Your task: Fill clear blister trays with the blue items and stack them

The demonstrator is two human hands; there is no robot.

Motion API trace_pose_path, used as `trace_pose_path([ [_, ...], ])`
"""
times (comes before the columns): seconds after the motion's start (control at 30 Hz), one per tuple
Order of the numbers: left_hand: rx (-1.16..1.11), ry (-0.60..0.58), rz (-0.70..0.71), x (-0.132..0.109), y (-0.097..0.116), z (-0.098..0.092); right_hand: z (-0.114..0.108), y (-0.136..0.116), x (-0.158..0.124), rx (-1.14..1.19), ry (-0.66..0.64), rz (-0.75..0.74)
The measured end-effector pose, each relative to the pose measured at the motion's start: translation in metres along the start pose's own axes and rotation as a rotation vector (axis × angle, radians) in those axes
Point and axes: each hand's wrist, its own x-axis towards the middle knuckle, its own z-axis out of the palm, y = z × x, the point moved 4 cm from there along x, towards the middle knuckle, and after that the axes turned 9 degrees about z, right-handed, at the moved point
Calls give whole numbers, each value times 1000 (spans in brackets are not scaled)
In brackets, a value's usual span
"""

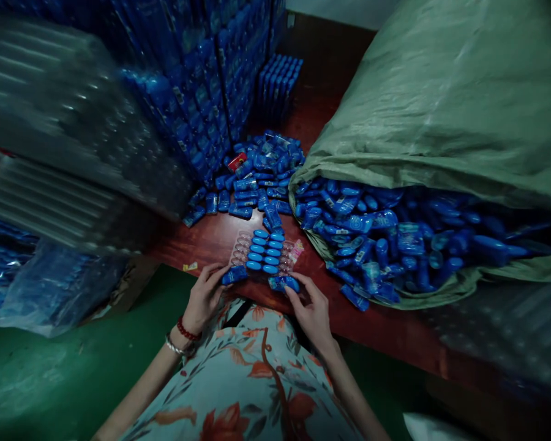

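one blue pack [234, 274] and a second pack [282, 283], clamped in the fingers of the left hand [206, 295] and right hand [313, 307] respectively, are by the near edge of the clear tray [242, 245], probably best held level, a loose pile [272, 156] beyond.

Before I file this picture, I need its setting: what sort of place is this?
Probably a packing workshop or storeroom, judging by the large open green sack holding many small blue packs, the tall wall of stacked blue goods, and the piled ridged plastic at left.
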Motion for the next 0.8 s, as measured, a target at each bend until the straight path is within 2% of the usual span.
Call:
trace_pose_path([
  [0.13,95,-67,171,-1,14,5,-1,-20,0,-186,-44,-219],
  [0.27,195,-66,329,6,25,12,6,-23,-1,-333,-138,-463],
  [0.37,243,-137,398,15,29,14,12,-21,-3,-479,-175,-608],
  [0.53,323,-366,440,27,38,16,21,-32,-2,-761,-180,-659],
  [0.67,530,-577,501,32,52,34,34,-50,2,-957,-240,-686],
  [0.8,669,-643,532,36,61,49,40,-49,5,-1009,-211,-624],
])
